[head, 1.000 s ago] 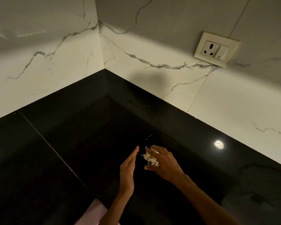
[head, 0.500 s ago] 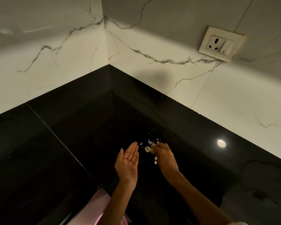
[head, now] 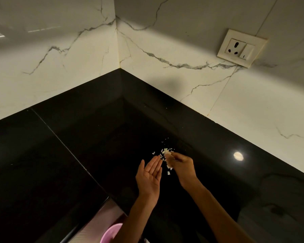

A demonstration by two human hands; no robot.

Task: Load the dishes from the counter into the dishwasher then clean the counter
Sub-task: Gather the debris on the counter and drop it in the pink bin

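Observation:
A small scatter of white food scraps (head: 165,152) lies on the black polished counter (head: 95,146) near its inner corner. My left hand (head: 150,174) is held palm up with straight fingers just left of the scraps, fingertips close to them. My right hand (head: 181,165) lies over the right side of the pile, fingers curled and blurred, gathering a clump of scraps between its fingertips. A few loose bits lie between the two hands.
White marbled walls meet at the corner behind the counter, with a socket and switch plate (head: 240,48) on the right wall. A pink round container (head: 111,233) shows below the counter's front edge. A lamp's reflection (head: 238,156) glints on the counter at right.
My left hand turned from edge-on to palm up beside the scraps. My right hand lowered onto the pile and now sweeps the scraps toward the left palm.

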